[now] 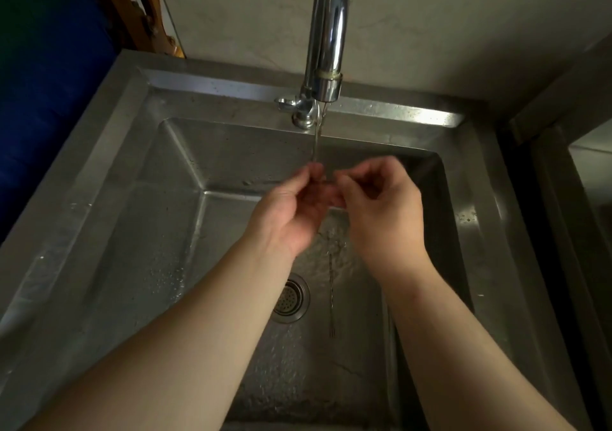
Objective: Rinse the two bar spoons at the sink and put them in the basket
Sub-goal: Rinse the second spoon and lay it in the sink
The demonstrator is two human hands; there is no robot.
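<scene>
My left hand (291,212) and my right hand (384,205) meet under the thin water stream (316,142) from the chrome faucet (326,49). Both hands pinch the top of a bar spoon between the fingertips. Its thin twisted stem (331,291) shows below the hands, over the sink floor, and ends in a small fork nearest me. The spoon's upper part is hidden by my fingers. I cannot tell whether a second spoon is held with it. No basket is in view.
The steel sink (165,218) is wet, with a round drain strainer (289,298) left of the spoon stem. The tap handle (291,102) sits at the back rim. A blue object (49,99) stands to the left, and a dark gap (516,152) lies on the right.
</scene>
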